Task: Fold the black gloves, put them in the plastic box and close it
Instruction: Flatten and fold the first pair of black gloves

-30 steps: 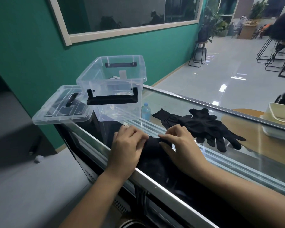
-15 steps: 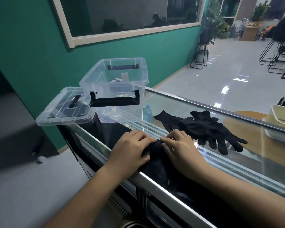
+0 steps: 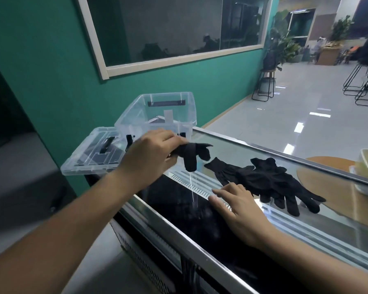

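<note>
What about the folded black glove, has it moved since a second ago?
Yes. The left hand has lifted the folded glove off the glass counter, up and away toward the plastic box, now level with its near wall.

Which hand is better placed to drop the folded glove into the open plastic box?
The left hand: it grips the folded glove just in front of the plastic box, whose lid is off. The right hand lies empty on the glass, by the other gloves.
</note>
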`<act>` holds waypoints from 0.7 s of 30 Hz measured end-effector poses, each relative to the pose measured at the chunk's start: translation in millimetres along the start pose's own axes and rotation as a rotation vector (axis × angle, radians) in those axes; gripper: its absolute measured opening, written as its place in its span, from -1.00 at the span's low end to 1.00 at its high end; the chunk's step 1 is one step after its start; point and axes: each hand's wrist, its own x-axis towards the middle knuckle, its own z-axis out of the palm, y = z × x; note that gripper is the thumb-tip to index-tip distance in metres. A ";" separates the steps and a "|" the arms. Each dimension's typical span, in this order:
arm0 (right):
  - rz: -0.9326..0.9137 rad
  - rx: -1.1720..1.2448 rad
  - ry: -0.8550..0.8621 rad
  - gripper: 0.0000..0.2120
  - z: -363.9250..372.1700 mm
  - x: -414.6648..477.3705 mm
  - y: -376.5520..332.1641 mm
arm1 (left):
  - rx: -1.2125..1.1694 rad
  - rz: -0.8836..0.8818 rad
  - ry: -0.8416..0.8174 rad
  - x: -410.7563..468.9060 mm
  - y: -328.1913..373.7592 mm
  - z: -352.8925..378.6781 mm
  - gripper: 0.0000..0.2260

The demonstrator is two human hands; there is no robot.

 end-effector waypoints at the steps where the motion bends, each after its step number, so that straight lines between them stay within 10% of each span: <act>1: -0.003 -0.009 -0.007 -0.27 0.1 -0.1 -0.2 | 0.016 -0.003 0.029 8.9 -7.9 -9.2 -0.60; 21: -0.012 0.017 -0.010 -0.24 0.6 3.3 -1.0 | -0.168 -0.461 -0.213 77.2 -89.6 -26.1 -0.66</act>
